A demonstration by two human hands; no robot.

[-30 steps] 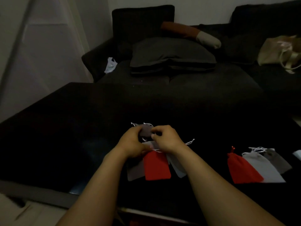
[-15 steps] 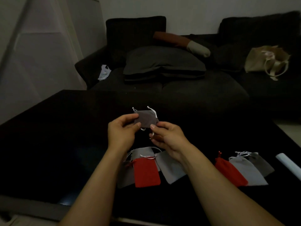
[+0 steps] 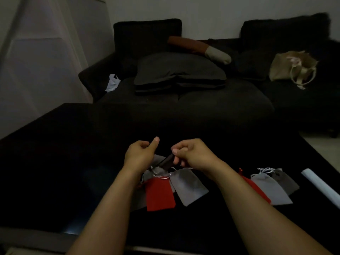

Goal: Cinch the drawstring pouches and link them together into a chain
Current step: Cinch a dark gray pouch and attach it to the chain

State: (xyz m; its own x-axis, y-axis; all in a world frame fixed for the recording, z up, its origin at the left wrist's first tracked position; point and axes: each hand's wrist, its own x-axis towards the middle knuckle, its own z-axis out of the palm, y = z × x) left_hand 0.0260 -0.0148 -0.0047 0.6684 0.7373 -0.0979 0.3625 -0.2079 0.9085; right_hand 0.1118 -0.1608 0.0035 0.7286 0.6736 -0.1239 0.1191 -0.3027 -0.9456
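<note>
My right hand point(image 3: 195, 154) pinches a dark brown pouch point(image 3: 166, 161) just above the black table point(image 3: 55, 162). The pouch hangs tilted down toward my left hand point(image 3: 139, 155). That hand has its fingers curled and its thumb raised beside the pouch's lower end, and I cannot see whether a cord lies inside it. Under my hands lie a red pouch point(image 3: 160, 194) and a light grey pouch point(image 3: 189, 188), with white cords between their tops. To the right sit a second red pouch point(image 3: 257, 188), a light grey pouch point(image 3: 270, 190) and a dark grey pouch point(image 3: 285, 183).
A white roll point(image 3: 323, 186) lies at the table's right edge. Behind the table stands a dark sofa point(image 3: 202, 107) with a grey cushion point(image 3: 178, 70), a beige tote bag point(image 3: 292, 67) and a white plastic bag point(image 3: 112, 82).
The dark pouch was lifted off the table and held flat between both hands. It now hangs lower from my right hand, edge-on, and my left hand has let go of its corner and drawn slightly left.
</note>
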